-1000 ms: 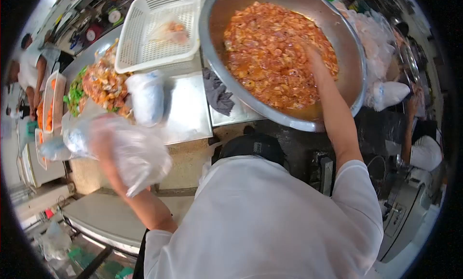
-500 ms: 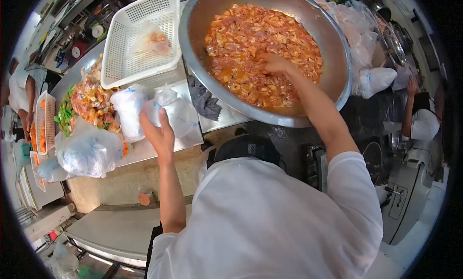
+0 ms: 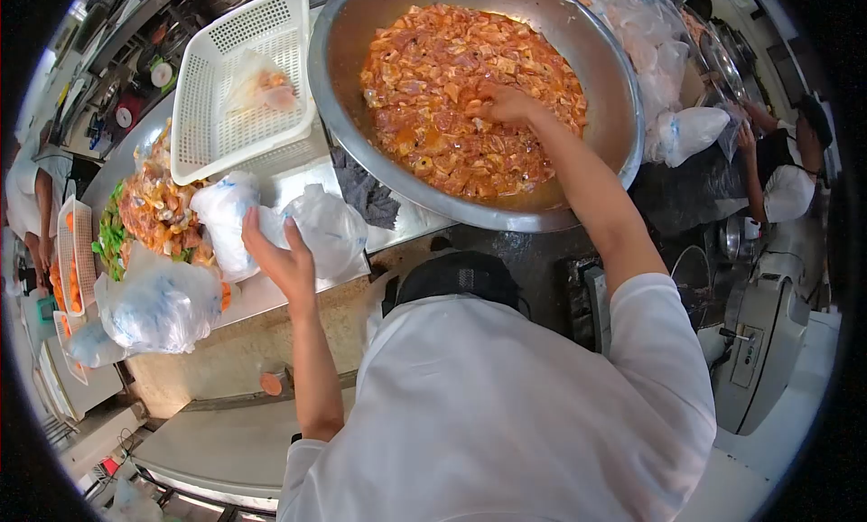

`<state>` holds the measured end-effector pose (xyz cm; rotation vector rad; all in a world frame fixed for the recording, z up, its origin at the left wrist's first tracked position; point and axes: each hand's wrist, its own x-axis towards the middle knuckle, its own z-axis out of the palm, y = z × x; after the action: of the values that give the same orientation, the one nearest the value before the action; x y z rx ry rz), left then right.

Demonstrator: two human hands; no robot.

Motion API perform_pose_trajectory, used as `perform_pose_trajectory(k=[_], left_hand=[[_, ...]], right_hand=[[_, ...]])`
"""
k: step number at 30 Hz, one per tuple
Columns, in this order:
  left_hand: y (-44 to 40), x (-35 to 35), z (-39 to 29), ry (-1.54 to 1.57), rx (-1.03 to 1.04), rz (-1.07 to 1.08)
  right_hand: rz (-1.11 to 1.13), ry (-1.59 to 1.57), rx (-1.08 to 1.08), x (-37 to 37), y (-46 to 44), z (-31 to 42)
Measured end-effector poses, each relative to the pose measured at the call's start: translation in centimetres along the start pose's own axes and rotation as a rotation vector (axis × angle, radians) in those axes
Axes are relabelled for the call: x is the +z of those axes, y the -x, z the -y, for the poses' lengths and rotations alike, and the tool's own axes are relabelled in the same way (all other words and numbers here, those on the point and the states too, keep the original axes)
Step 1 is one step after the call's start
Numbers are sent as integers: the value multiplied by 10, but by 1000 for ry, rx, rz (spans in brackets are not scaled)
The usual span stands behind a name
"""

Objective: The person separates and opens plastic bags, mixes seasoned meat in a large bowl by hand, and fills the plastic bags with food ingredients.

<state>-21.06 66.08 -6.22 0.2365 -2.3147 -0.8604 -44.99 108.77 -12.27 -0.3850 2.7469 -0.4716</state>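
Observation:
A large metal bowl (image 3: 336,116) holds a mass of wet, orange-red meat pieces (image 3: 433,79). My right hand (image 3: 506,105) reaches over the bowl's right side, its fingertips down in the meat; whether they grip a piece is hidden. To the left, my left hand (image 3: 282,256) is raised with thumb and fingers apart, holding nothing. It is close in front of a clear plastic bag (image 3: 323,228) on the metal table, beside a whitish bag (image 3: 228,219). Any contact with the bags is hard to make out.
A white basket (image 3: 194,116) holds a small bag of meat. Mixed meat and greens (image 3: 158,206) lie behind another plastic bag (image 3: 163,301). A dark cloth (image 3: 366,192) is beside the bowl. Plastic bags (image 3: 650,52) stand at the right. Co-workers are at both sides.
My left hand has let go of a plastic bag, which now lies at the left, and has moved right toward the clear bag. My right hand has shifted left in the meat.

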Motion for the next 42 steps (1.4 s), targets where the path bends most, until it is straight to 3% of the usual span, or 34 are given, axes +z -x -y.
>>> perform_pose_trajectory(k=[4,7,8,11,12,13,15,16,19,20,23,24,26,29,31,32,34,35,37,38,41,42], left_hand=[[12,15,-38,52,171,104],[11,36,-10,-84,159,213],[9,37,-7,-104,146,60],[14,5,-28,-4,173,122],[30,7,-9,135,254,277],[36,7,-15,80,218,383],[52,15,-39,-35,142,591],[53,19,-41,-166,153,538],[53,35,1,-372,124,466],[48,33,10,-330,17,541],[36,30,44,-222,8,486],[31,30,44,-233,44,430],[18,21,26,82,-139,366],[1,7,13,635,-364,211],[-15,-12,0,995,-468,117],[-17,-13,6,983,-464,115],[-17,-12,35,960,-455,106],[-8,-8,58,705,-378,138],[-1,0,78,199,-211,196],[6,-1,65,91,-289,76],[14,-5,16,274,-293,101],[26,1,5,300,-271,158]], right_hand=[[193,103,45,33,-24,12],[313,-292,67,-9,4,43],[218,-283,131,-6,-4,29],[-60,-308,249,5,-6,-4],[-165,-350,221,-10,13,16],[-266,-391,191,-18,24,30],[-73,-162,-63,0,20,33],[19,-49,-186,12,18,33],[15,34,-309,36,33,55],[257,-113,-130,12,38,67],[377,-453,25,18,19,33],[276,-448,65,14,22,31],[72,-440,148,-1,30,33],[-43,22,64,-9,32,35],[-268,170,123,5,38,46],[-385,244,150,9,38,51],[-331,181,125,9,33,56],[-301,149,114,10,31,58],[1,155,-2,0,37,75],[155,158,-56,-3,40,80],[317,300,-57,52,21,51],[261,211,-47,41,21,52]])
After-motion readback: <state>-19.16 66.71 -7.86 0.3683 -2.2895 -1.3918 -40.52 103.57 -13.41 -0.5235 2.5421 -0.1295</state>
